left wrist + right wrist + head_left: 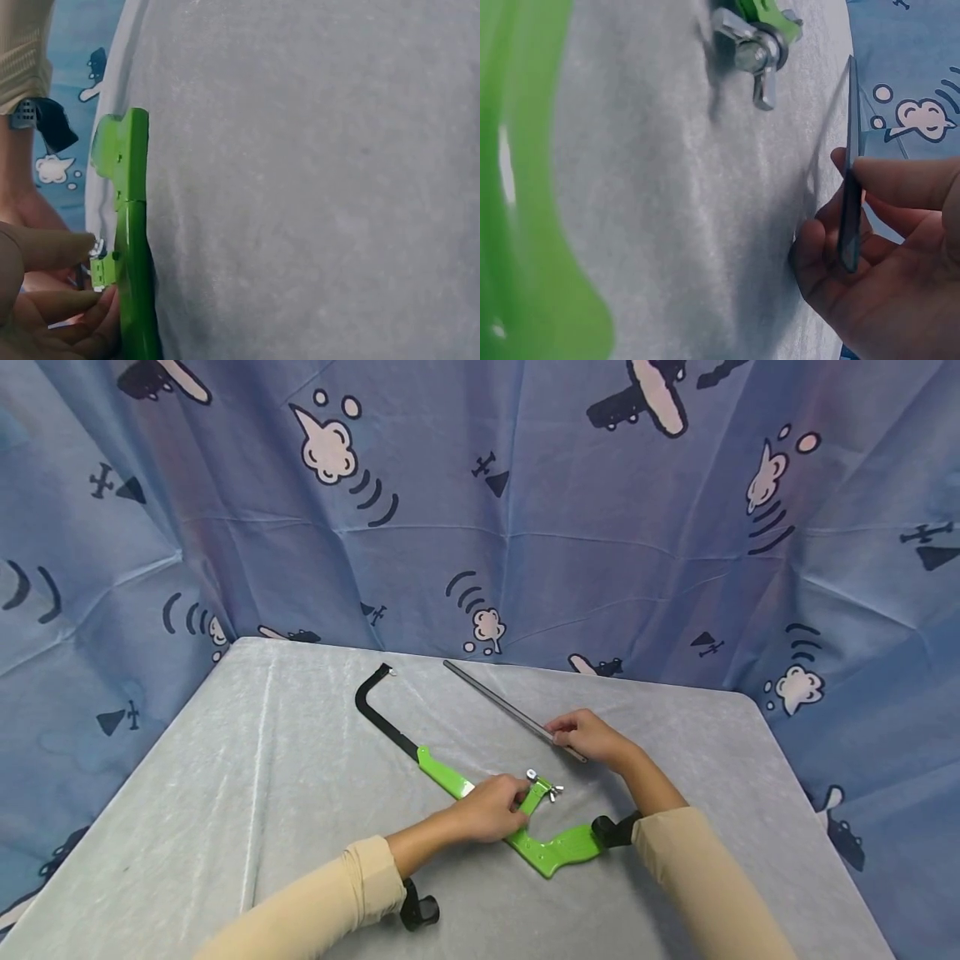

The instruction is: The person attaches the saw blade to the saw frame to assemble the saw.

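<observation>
A hacksaw frame (442,774) lies slantwise on the table, its green handle (573,845) toward the near right and its black bent end (365,699) at the far left. My left hand (491,808) grips the green part around the short arm that carries the wing nut (555,793). Thumb and fingers of my right hand (592,739) pinch a thin grey hacksaw blade (495,697) near its near end; the blade points away to the far left. Close up in the right wrist view, the wing nut (761,56) sits left of the blade (849,210), apart from it.
A light grey cloth covers the table (315,827). Behind it hangs a blue patterned curtain (420,543). Black wrist straps (420,906) show at both sleeves, the right one overlapping the handle's end in the head view.
</observation>
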Tool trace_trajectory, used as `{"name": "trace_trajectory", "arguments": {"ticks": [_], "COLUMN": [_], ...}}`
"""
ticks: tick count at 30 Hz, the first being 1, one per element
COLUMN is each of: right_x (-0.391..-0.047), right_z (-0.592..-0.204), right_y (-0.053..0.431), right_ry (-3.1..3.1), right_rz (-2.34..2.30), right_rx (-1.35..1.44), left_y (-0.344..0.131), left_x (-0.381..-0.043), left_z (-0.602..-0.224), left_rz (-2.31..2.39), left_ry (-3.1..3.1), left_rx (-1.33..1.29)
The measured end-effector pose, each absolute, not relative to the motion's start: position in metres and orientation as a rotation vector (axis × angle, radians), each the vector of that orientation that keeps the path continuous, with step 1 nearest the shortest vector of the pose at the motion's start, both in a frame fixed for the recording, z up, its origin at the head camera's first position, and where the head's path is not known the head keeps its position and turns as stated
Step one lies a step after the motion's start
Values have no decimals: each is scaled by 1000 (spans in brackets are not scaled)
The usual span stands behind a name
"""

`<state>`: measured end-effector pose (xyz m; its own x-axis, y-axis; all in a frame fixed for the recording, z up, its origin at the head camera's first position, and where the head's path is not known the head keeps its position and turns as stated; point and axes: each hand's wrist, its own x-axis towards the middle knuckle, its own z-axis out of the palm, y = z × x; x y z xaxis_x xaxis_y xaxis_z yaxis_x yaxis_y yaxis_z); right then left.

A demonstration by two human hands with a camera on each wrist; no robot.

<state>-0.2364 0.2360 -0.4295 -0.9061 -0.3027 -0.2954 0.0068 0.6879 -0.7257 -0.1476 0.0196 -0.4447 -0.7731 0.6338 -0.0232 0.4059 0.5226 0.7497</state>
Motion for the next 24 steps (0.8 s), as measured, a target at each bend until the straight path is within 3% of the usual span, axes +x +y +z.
{"name": "trace_trajectory", "arguments": {"ticks": [24], "right_x": [-230], "right_z": [-427], "right_y": [233], "right_ry": [2183], "right_rz": [-1408], "right_rx": [-132], "left_y": [25], "left_x": [-152], "left_z": [-450], "left_rz": [1075], "left_ry": [2494], "left_rx": [789]}}
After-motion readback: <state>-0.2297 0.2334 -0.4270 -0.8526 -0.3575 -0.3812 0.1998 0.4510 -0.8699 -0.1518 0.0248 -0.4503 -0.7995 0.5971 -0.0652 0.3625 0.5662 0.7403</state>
